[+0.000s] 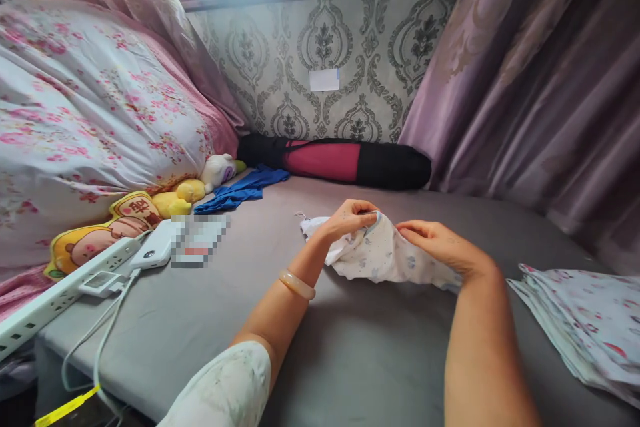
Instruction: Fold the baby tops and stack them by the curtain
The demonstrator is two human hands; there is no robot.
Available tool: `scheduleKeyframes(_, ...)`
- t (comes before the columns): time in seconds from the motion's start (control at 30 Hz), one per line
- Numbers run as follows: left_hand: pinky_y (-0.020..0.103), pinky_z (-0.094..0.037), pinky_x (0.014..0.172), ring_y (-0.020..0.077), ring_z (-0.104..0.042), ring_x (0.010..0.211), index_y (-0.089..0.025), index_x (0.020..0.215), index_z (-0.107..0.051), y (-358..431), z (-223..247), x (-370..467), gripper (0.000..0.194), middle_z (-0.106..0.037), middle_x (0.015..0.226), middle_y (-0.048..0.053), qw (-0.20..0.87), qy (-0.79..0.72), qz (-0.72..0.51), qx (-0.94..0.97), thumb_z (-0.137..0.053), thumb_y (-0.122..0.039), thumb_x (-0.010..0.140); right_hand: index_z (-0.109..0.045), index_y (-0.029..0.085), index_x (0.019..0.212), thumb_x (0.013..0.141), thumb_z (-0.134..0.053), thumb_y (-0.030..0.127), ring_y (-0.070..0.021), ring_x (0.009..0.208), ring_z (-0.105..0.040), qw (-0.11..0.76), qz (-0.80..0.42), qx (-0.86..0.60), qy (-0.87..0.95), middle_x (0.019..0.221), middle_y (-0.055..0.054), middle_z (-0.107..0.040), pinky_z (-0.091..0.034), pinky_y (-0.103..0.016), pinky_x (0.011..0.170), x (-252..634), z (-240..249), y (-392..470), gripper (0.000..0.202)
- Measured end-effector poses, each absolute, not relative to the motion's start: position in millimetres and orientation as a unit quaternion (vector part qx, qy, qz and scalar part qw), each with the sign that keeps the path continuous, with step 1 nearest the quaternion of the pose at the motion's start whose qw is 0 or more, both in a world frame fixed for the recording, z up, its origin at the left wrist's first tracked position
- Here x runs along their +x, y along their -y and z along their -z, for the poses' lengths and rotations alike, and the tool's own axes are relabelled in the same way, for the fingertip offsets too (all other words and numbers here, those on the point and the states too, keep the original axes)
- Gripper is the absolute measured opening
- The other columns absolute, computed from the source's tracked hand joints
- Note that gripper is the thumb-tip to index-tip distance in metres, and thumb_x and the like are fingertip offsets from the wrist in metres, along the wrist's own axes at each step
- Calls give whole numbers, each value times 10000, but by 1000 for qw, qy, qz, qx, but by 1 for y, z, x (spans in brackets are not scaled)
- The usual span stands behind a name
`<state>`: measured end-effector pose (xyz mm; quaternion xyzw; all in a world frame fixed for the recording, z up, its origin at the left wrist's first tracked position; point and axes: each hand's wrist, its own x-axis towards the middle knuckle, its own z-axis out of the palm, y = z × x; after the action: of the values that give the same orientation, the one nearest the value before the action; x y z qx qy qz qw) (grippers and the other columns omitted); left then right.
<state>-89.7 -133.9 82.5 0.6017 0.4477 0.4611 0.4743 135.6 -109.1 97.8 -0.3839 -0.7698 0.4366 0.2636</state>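
A white cloth with a small grey-blue print hangs bunched just over the grey-covered surface; it could be a small garment, but its kind is unclear. Thumb and fingers of my left hand pinch its upper edge, where a bit of light blue shows. My right hand has its fingertips closed on the edge a little to the right. From the cloth's left end a thin string sticks out. The cloth's lower folds hide how it is laid.
Folded printed cloths lie stacked at right. Leftward are a power strip, a white power bank with cables, a blue cloth and plush toys. A black-and-red long bag lies along the wall.
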Motion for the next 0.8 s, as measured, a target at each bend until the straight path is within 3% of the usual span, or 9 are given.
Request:
scheduleKeyframes(0.17,209,-292,383,74,-424,456,-169,770,-686,135,-81,-92,237,-538,580,-18,485,-461,-453,589,-714,-403,736,-752,204,880,737,-697,519,-205,850,-662,333,-453,-359,745,865,-40,-740,-527,-330,780,108,-100,113,350)
scheduleKeyframes(0.4,255,-309,430,79,-320,444,-193,535,-546,136,-81,-89,393,-361,474,-40,470,-519,-431,569,-740,-467,737,-719,176,838,698,-729,543,-142,715,-621,354,-453,-356,737,794,-20,-710,-490,-263,675,98,-96,113,393)
scheduleKeyframes(0.6,255,-418,574,134,-549,646,-163,805,-678,131,-79,-97,256,-629,710,21,434,-487,-512,558,-733,-403,734,-698,163,732,648,-756,524,-126,605,-569,403,-442,-402,693,666,2,-664,-447,-240,579,98,-85,102,375)
scheduleKeyframes(0.7,253,-435,648,152,-592,753,-148,862,-675,132,-81,-106,242,-677,823,48,379,-492,-534,573,-712,-359,747,-679,166,692,612,-759,502,-118,570,-539,463,-418,-443,644,628,11,-642,-419,-237,551,99,-80,93,355)
scheduleKeyframes(0.8,243,-391,593,133,-563,685,-146,839,-677,135,-84,-112,229,-664,776,40,331,-529,-507,595,-675,-364,770,-671,168,675,593,-749,493,-112,544,-513,495,-405,-466,611,600,19,-622,-389,-235,532,101,-77,89,344)
